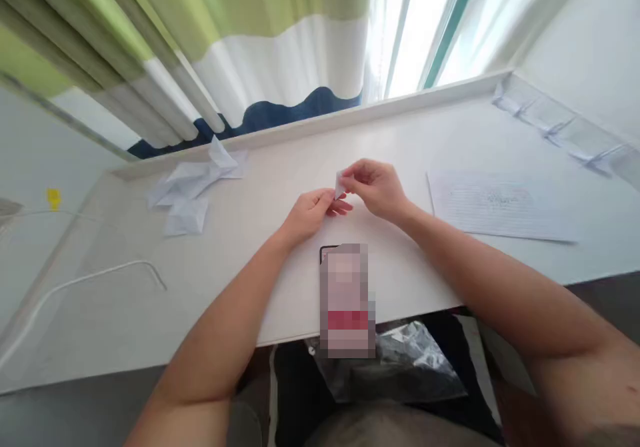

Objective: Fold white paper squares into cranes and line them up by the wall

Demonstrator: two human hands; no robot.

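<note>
Folded paper (340, 185) above pixelated phone (346, 300)

Head-worn view, angled forward and down, onto a white desk (250, 213)

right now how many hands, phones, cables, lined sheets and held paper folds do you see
hands: 2
held paper fold: 1
phone: 1
cable: 1
lined sheet: 1
total: 6

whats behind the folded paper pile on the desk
Behind the folded white paper runs the desk's raised white ledge, then a green, white and navy curtain. Whatever lies under the sheets is covered and cannot be seen.
</note>
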